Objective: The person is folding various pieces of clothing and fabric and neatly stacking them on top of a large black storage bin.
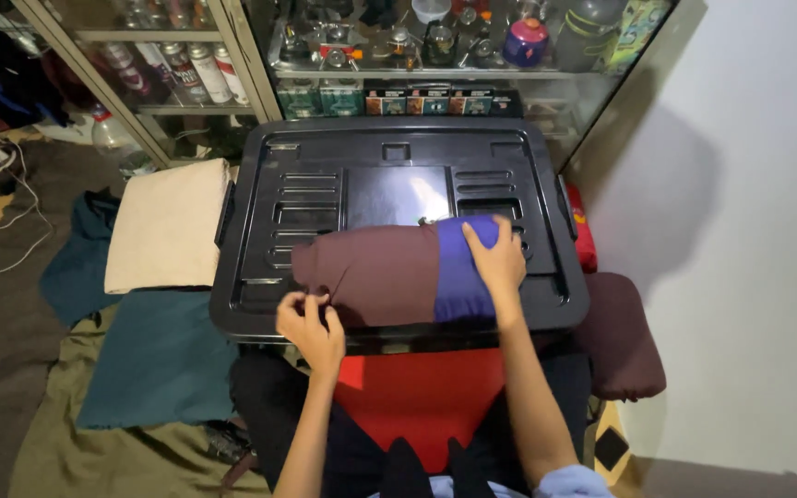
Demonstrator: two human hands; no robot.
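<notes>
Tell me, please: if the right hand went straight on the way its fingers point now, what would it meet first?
The right hand lies flat on the blue part of the rolled cloth, fingers pointing away from the person. Going on, it would probably slide onto the bare black bin lid first; the glass cabinet stands beyond.

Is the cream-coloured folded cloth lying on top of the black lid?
No, the cream cloth lies on the floor left of the black lid.

Maroon-blue garment (398, 273) – soft matt cloth; black lid (325, 198) – glossy moulded plastic.
</notes>
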